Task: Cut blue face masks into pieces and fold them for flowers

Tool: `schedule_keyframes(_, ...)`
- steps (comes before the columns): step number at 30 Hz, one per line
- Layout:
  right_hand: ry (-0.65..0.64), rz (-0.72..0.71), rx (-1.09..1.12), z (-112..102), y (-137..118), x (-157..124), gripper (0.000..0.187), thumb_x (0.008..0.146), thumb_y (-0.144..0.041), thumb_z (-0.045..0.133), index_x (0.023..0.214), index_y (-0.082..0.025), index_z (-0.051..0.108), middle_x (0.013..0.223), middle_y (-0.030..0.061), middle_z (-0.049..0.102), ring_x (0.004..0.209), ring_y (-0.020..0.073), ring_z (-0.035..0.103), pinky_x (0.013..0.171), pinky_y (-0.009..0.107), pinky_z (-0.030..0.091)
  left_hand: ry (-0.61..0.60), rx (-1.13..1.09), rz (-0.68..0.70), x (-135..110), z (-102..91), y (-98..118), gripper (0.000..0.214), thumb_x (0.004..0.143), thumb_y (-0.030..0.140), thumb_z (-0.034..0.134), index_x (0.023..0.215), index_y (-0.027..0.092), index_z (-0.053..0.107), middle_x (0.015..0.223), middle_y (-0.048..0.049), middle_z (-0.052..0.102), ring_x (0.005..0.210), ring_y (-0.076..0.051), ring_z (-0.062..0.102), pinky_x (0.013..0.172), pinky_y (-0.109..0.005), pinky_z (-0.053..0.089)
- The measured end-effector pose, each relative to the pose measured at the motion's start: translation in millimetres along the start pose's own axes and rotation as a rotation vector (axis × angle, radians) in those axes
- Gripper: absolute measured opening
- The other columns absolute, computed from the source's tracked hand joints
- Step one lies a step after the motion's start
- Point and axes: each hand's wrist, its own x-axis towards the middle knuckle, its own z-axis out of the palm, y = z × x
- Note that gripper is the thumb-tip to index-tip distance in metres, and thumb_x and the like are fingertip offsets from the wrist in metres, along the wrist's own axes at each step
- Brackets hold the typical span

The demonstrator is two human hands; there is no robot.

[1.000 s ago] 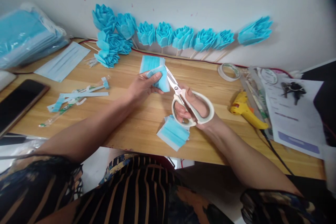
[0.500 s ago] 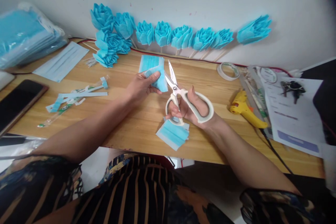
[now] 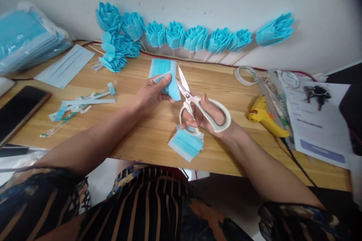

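My left hand [image 3: 154, 89] is closed, its thumb pressing on a folded blue piece of face mask fabric [image 3: 173, 87]. In my right hand [image 3: 205, 115] is a pair of white-handled scissors [image 3: 222, 110], with thumb and fingers through the loops. The scissor blades stand apart, at the right edge of the held piece; the lower blade's tip is partly hidden by it. Behind my left hand lies another blue mask piece [image 3: 161, 67] on the table. Cut blue pieces [image 3: 186, 144] lie below the scissors, near the table's front edge.
Several blue fabric flowers [image 3: 175, 34] on sticks lean along the wall. On the left are a bag of masks [image 3: 25, 37], a pale sheet [image 3: 65, 66], cut strips [image 3: 87, 101] and a phone [image 3: 24, 111]. To the right are a tape roll [image 3: 246, 75], a yellow glue gun [image 3: 264, 116], papers [image 3: 322, 128] and keys [image 3: 318, 93].
The scissor blades have shifted slightly left, closer over the edge of the held mask piece. My left hand keeps its hold, almost unmoved.
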Motion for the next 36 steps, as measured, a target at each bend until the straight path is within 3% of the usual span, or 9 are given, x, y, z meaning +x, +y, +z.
schedule_keyframes(12,0.009,0.022,-0.008,0.6,-1.3,-1.0,0.065,0.092,-0.074,0.051,0.127,-0.020,0.054,0.065,-0.0063,0.053,0.053,0.0095,0.044,0.065,0.029,0.058,0.057,0.009,0.035,1.2,-0.5,-0.1,0.035,0.086,0.045,0.078,0.086,0.013,0.065,0.066,0.0004,0.069,0.052,-0.010,0.066,0.050,-0.017,0.055)
schedule_keyframes(24,0.005,-0.027,-0.030,-1.8,2.3,0.4,0.066,0.091,-0.075,0.052,0.125,-0.019,0.057,0.064,-0.0059,0.053,0.053,0.0095,0.045,0.062,0.027,0.056,0.017,0.033,0.036,-0.1,1.4,-1.2,0.036,0.083,0.045,0.081,0.081,0.013,0.064,0.065,0.0002,0.068,0.053,-0.010,0.065,0.050,-0.019,0.055)
schedule_keyframes(36,0.090,-0.059,-0.011,1.6,5.4,4.6,0.068,0.087,-0.076,0.059,0.126,-0.021,0.058,0.063,-0.0061,0.055,0.047,0.0082,0.042,0.057,0.028,0.055,-0.026,0.016,0.072,2.5,-1.8,-9.1,0.036,0.083,0.046,0.081,0.088,0.013,0.068,0.067,-0.0002,0.069,0.055,-0.010,0.066,0.050,-0.019,0.056)
